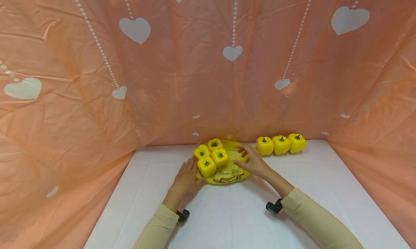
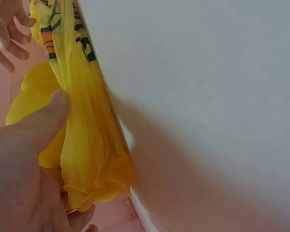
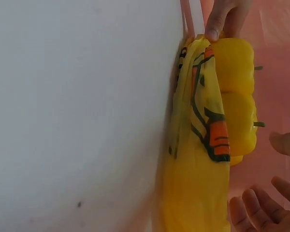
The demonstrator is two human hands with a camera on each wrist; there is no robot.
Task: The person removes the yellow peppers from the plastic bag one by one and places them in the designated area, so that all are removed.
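Observation:
Several yellow bell peppers (image 1: pixel 207 166) with green stems stand bunched on the left part of a yellow plastic bag (image 1: pixel 232 171) printed with dark and orange marks. The bag lies flat on the white table. At its left edge my left hand (image 1: pixel 186 178) rests against the bag and the peppers, fingers straight, thumb apart. In the left wrist view, the thumb (image 2: pixel 50 113) touches the crumpled bag (image 2: pixel 89 145). Over the right part of the bag hovers my right hand (image 1: pixel 255 163), fingers spread and loosely bent, holding nothing.
Three more yellow bell peppers (image 1: pixel 281 144) stand in a row at the back right of the white table (image 1: pixel 227 220). Behind and at both sides hangs a pink cloth (image 1: pixel 208 90) with white hearts. A black wrist camera (image 1: pixel 274 206) sits below my right forearm.

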